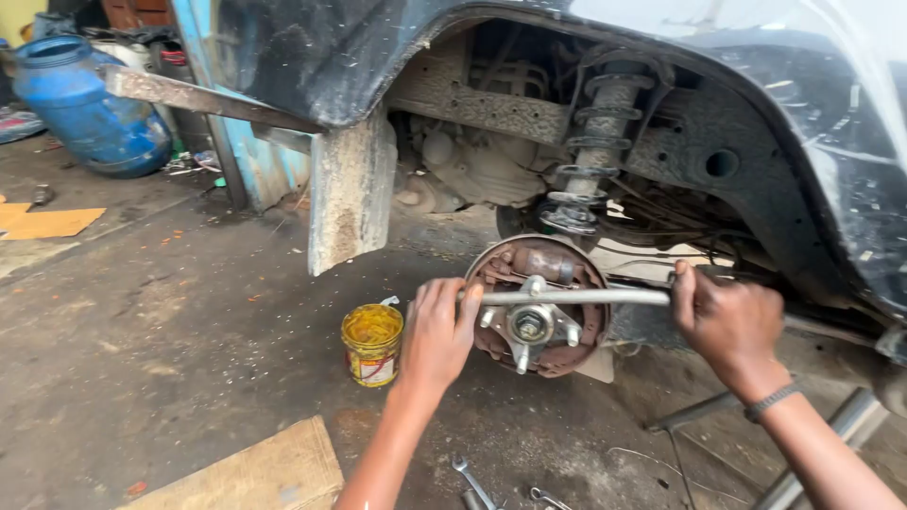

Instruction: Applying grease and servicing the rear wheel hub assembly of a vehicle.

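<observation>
Holding a long metal bar [567, 297] with both hands, I see it lying flat across the front of the brake hub [539, 307]. My left hand [438, 332] is wrapped around the left end of the bar. My right hand [729, 321] is closed tight around the right end, and it wears a band on the wrist.

Just behind the bar is the round, rusty brake hub, with its wheel off. Bolts stick out from its middle, and the bar crosses just above them. Above the hub stands a dirty coil spring [593, 142], up inside the dark wheel arch [794, 123] of the car. A gray mud flap [351, 194] hangs down to the left of the hub.

On the floor just left of my left hand sits a small yellow tin [372, 344], open on top, with yellow grease inside. Near my left arm, low down, lie a few wrenches [472, 482]. A flat piece of wood [265, 472] lies at the bottom left. A metal stand [812, 444] slants under my right arm.

Far off, at the top left, a big blue barrel [85, 104] leans on the ground. Pieces of cardboard [47, 223] lie near it on the dirty floor.
</observation>
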